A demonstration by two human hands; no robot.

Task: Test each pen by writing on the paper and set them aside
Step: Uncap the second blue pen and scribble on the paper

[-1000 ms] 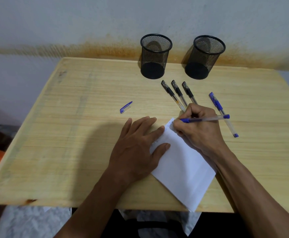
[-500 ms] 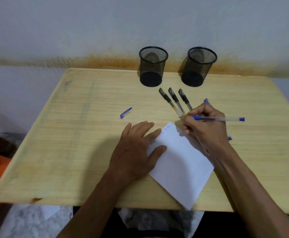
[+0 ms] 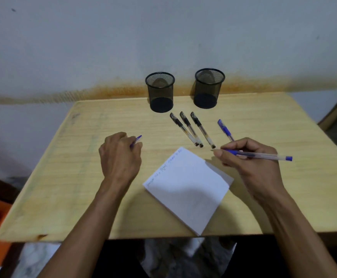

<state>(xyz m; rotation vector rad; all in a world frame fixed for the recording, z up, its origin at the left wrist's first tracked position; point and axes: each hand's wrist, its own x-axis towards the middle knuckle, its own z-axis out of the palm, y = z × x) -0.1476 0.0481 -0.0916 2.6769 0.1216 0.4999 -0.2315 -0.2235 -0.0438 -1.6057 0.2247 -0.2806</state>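
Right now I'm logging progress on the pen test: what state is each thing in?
Left hand: pinching the blue cap.
Right hand: holding the uncapped blue pen, tip off the paper.
Paper: flat, faint scribbles along its upper left edge.
Three black pens: capped, lying side by side.
Other blue pen: capped, lying on the table.
Two mesh cups: upright, look empty.

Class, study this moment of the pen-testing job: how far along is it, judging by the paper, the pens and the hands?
Done: the paper carries scribbles along its upper left edge. In hand: the right hand holds an uncapped blue pen off the paper, while the left hand grips the blue cap, apparently to recap it. Left: three black pens and another blue pen lie capped; whether tested cannot be told.
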